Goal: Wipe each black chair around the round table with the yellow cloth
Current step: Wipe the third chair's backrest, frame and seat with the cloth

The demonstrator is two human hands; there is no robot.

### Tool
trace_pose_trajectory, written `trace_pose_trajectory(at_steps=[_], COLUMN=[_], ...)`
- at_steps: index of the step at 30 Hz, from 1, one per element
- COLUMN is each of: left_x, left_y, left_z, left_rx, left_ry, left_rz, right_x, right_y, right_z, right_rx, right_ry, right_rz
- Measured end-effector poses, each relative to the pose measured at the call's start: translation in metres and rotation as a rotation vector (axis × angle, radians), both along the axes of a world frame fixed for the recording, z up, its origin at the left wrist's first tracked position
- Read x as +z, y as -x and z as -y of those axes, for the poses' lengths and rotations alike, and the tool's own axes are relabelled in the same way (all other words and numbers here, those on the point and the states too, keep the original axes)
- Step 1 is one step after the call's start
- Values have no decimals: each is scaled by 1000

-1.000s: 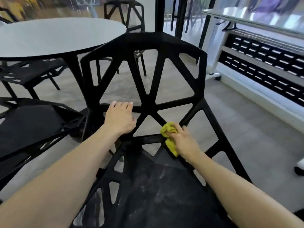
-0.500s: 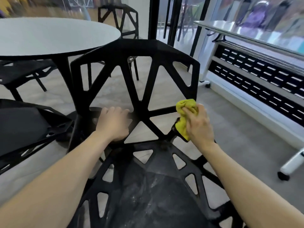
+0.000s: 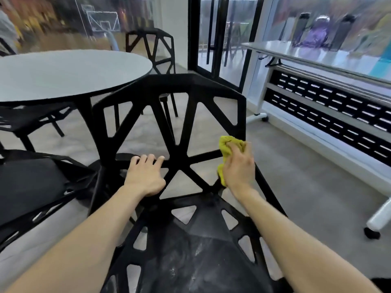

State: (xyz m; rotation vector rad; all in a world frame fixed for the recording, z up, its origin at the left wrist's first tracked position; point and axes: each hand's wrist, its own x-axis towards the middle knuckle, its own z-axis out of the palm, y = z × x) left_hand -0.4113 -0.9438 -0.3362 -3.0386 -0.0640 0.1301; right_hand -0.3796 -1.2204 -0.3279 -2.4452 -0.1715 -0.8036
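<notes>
A black chair (image 3: 182, 85) with a cut-out geometric backrest stands right in front of me, its dusty seat below my arms. My left hand (image 3: 145, 176) grips the horizontal bar of the backrest, fingers curled over it. My right hand (image 3: 239, 166) holds the crumpled yellow cloth (image 3: 227, 144) against the right side strut of the backrest. The round table (image 3: 69, 75) with a pale top lies beyond the chair at the left.
Another black chair (image 3: 31, 182) stands at my left, one (image 3: 152, 45) behind the table and one (image 3: 25, 119) under its left side. A white folding table (image 3: 317, 58) on castors carries bottles at the right. Glass doors with black frames stand ahead.
My right hand has carried the cloth from the seat-back joint up along the right strut of the backrest. My left hand keeps its grip on the bar.
</notes>
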Motion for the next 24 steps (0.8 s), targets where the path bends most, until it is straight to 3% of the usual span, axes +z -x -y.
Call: trace_pose_trajectory(at_steps=[3, 6, 9, 13, 15, 19, 20, 24], left_x=[-1, 5, 12, 15, 15, 47, 62, 124], left_y=[-7, -6, -3, 2, 3, 9, 9, -14], left_z=[-1, -4, -8, -5, -2, 1, 3, 6], left_rx=[-9, -15, -33, -49, -53, -78, -50, -70], left_ry=[-4, 15, 25, 27, 17, 91, 155, 147], left_rz=[-22, -59, -106, -88, -104, -168, -66, 760], right_x=[73, 134, 109, 34, 39, 99, 114, 133], right_y=[-10, -47, -66, -33, -33, -62, -69, -85], right_z=[-24, -60, -42, 21, 24, -49, -75, -122], right_rx=[133, 221, 203, 155, 167, 202, 235, 288], right_ry=[-8, 143, 313, 324, 294, 239, 253, 441], right_rz=[233, 402, 261, 176, 153, 358, 396, 405])
